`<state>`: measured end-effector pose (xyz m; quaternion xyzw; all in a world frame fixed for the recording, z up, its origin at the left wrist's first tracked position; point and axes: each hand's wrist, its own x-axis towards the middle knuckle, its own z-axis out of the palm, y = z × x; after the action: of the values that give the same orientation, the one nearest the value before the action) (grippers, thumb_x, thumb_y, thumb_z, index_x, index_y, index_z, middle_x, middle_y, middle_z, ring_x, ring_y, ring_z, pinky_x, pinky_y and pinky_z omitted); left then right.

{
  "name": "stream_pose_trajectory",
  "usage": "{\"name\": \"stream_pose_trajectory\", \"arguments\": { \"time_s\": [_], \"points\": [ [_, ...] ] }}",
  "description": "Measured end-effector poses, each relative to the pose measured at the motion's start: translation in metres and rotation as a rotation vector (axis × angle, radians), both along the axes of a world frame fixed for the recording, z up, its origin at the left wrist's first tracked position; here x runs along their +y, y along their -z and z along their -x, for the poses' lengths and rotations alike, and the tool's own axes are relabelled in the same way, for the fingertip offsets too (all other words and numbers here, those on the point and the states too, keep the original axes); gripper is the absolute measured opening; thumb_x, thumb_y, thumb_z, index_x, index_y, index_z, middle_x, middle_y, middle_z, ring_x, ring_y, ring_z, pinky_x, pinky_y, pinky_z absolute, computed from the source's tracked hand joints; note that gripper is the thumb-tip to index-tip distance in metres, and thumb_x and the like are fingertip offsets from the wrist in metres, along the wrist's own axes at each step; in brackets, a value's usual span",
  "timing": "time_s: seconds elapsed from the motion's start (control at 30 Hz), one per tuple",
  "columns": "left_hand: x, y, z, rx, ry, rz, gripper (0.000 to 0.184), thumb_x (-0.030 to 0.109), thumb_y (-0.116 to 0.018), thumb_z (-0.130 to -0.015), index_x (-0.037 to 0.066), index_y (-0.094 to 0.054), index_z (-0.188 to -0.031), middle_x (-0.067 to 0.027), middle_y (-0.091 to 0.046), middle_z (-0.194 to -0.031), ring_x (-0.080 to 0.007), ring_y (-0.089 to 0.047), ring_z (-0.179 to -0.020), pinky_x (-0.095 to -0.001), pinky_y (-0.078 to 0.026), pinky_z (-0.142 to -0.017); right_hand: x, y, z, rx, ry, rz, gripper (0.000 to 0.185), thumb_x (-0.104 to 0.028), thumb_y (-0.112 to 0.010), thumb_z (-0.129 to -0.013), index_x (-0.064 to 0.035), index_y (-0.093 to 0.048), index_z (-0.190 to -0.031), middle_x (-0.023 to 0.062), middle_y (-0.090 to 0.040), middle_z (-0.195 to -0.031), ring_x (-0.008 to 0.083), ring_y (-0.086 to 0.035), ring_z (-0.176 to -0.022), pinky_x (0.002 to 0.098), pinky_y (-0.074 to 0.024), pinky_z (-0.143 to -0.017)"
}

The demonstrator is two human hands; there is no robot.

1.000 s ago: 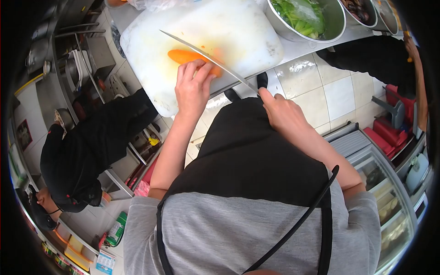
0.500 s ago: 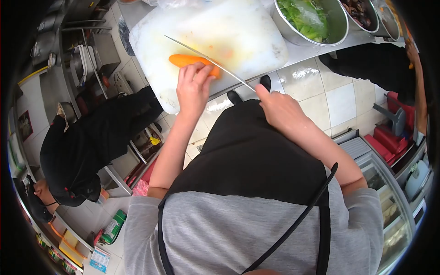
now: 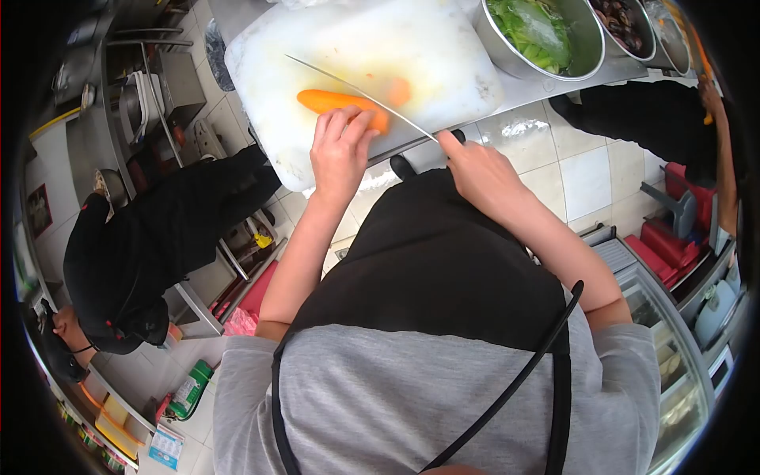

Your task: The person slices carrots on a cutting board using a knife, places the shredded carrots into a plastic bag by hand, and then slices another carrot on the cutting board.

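An orange carrot [image 3: 323,101] lies on the white cutting board [image 3: 273,67], with my left hand [image 3: 342,146] curled over its near end and the fingers pressed on it. My right hand [image 3: 484,172] is closed round the handle of a long knife [image 3: 360,92]; the handle itself is mostly hidden in the fist. The thin blade slants away to the upper left, just beyond the carrot. Whether the edge touches the carrot cannot be made out. A blurred orange piece [image 3: 398,90] sits on the board beyond the blade, apart from the carrot.
A metal pot of green leaves in water [image 3: 529,36] stands right of the board. Beyond it is a pot of dark brown pieces [image 3: 620,24]. A person in black [image 3: 150,237] is at the left counter; another person's arm [image 3: 724,150] shows at the right.
A blurred orange piece now shows beyond the blade, where only small bits lay before. The carrot and my left hand appear slightly further right. The knife stays at nearly the same slant.
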<state>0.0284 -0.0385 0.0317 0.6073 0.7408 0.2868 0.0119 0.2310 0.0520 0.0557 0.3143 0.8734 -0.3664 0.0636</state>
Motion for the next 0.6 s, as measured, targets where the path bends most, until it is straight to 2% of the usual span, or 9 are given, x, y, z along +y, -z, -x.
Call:
{"name": "stream_pose_trajectory", "arguments": {
  "time_s": [0.03, 0.1, 0.2, 0.47, 0.6],
  "points": [
    [0.0, 0.0, 0.001, 0.003, 0.005, 0.007, 0.028, 0.004, -0.072, -0.065, 0.005, -0.066, -0.092, -0.0077, -0.061, -0.094, -0.0266, -0.056, -0.088, -0.0355, -0.047, -0.076, -0.003, -0.008, -0.005, 0.0, 0.0, 0.001, 0.022, -0.003, -0.049, -0.082, -0.0035, -0.04, -0.103, 0.0223, -0.056, -0.069, 0.0431, -0.056, -0.068, 0.0503, -0.0432, -0.058],
    [0.001, -0.002, 0.001, 0.009, 0.001, 0.011, 0.028, 0.004, -0.072, -0.065, 0.005, -0.065, -0.092, -0.0077, -0.061, -0.094, -0.0266, -0.056, -0.088, -0.0354, -0.047, -0.076, -0.011, -0.025, -0.017, -0.119, -0.009, -0.038, 0.034, 0.003, -0.048, -0.077, -0.0052, -0.04, -0.109, 0.024, -0.057, -0.076, 0.0417, -0.06, -0.069, 0.0486, -0.0481, -0.06],
    [0.0, 0.0, 0.0, 0.03, -0.003, 0.004, 0.027, 0.004, -0.072, -0.064, 0.006, -0.065, -0.09, -0.0055, -0.061, -0.093, -0.026, -0.056, -0.088, -0.0349, -0.048, -0.075, -0.018, -0.037, -0.029, -0.16, -0.016, -0.007, 0.036, 0.004, -0.049, -0.075, -0.0045, -0.039, -0.108, 0.0243, -0.055, -0.076, 0.0416, -0.06, -0.067, 0.0479, -0.0486, -0.058],
    [0.001, 0.003, 0.001, 0.051, -0.002, -0.03, 0.027, 0.004, -0.072, -0.063, 0.007, -0.065, -0.088, -0.0033, -0.06, -0.092, -0.0253, -0.056, -0.088, -0.0344, -0.049, -0.073, -0.022, -0.046, -0.031, -0.137, -0.025, 0.043, 0.035, 0.007, -0.051, -0.072, -0.0018, -0.037, -0.102, 0.0239, -0.054, -0.074, 0.0409, -0.06, -0.066, 0.0461, -0.049, -0.056],
    [0.0, 0.003, 0.0, 0.009, -0.01, -0.017, 0.026, 0.003, -0.072, -0.064, 0.005, -0.065, -0.089, -0.0057, -0.061, -0.093, -0.0262, -0.056, -0.088, -0.0351, -0.047, -0.075, -0.022, -0.039, -0.026, -0.11, -0.029, 0.007, 0.033, 0.007, -0.051, -0.072, -0.0018, -0.036, -0.1, 0.0238, -0.054, -0.073, 0.041, -0.06, -0.067, 0.047, -0.049, -0.056]
  ]
}}
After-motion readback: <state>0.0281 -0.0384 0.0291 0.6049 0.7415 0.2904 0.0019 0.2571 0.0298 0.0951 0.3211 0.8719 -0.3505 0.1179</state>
